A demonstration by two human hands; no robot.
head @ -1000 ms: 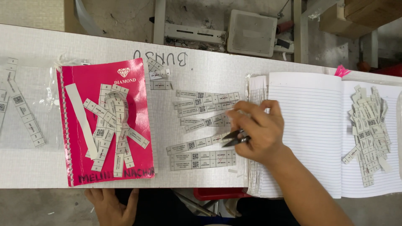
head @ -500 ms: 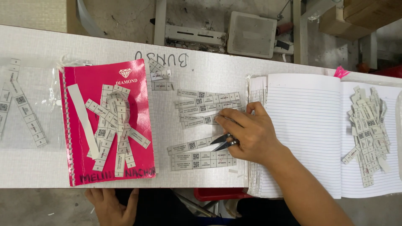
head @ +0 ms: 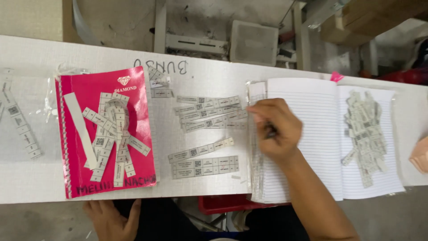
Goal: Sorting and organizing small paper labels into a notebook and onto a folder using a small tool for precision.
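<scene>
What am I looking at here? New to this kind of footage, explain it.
There is no machine here: a person works with two bare hands, filmed by a camera on their head that looks down at a long white table.

The right hand rests on the left page of an open lined notebook and grips a small dark object, blurred, so I cannot tell what it is. The left hand sits below the table's near edge, holding nothing.

On the table lie a pink spiral-bound notebook with white printed paper strips heaped on it, more loose strips in the middle, and another pile of strips on the open notebook's right page.
</scene>
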